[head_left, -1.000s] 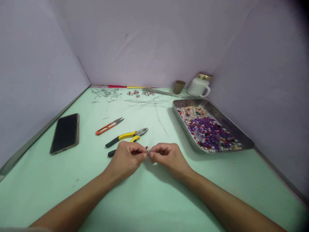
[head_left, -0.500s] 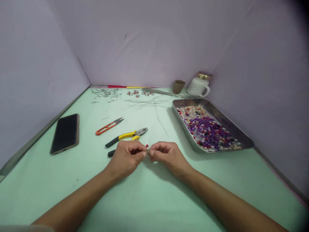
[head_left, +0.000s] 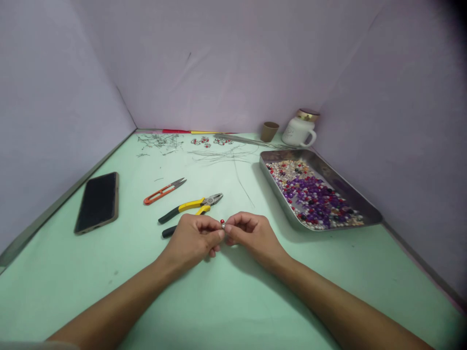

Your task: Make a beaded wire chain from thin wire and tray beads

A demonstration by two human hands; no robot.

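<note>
Between my fingertips sits a small beaded piece [head_left: 222,223] with a red bead on top and pale, shiny beads below; most of it is hidden by my fingers. My left hand [head_left: 197,235] pinches it from the left, thumb against forefinger. From the right, my right hand [head_left: 250,231] pinches at the same piece, its fingertips nearly meeting the left ones. Yellow-and-black pliers [head_left: 191,205] lie just beyond my left hand, which partly covers their lower handle. Farther off rest orange thread snips [head_left: 164,191], blades pointing right.
A metal tray [head_left: 280,206] of mixed beads stands at the right. A phone [head_left: 98,201] lies at the left. Along the back are wire scraps [head_left: 160,141], finished-looking beaded pieces [head_left: 206,141], loose wires [head_left: 222,154], a brown cup [head_left: 269,131] and a white lidded mug [head_left: 297,131].
The fingers of my left hand have shifted slightly, with lower fingertips now showing beneath the thumb. My right fingertips have moved a little left, closer to the left ones. Both hands keep their pinch.
</note>
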